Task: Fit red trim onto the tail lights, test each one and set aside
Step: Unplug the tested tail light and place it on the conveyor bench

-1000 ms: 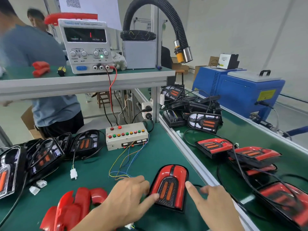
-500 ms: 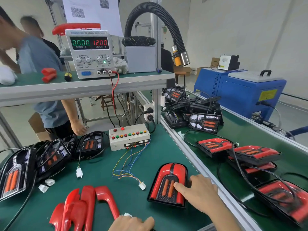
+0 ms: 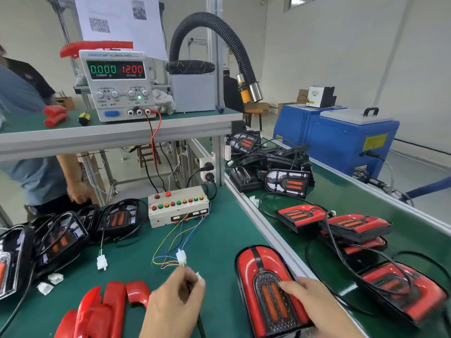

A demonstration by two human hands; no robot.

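Connector in hand — tail light pinned down

Left hand (image 3: pixel 175 301) fingers pinch a white plug (image 3: pixel 199 276) just below the tester's connector (image 3: pixel 181 256); right hand (image 3: pixel 314 303) fingers spread flat — pressing the red-trimmed tail light (image 3: pixel 258 272).

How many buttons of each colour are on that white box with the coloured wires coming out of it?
Red buttons: 5
Green buttons: 3
Orange buttons: 3
Total: 11, all on top of the white box
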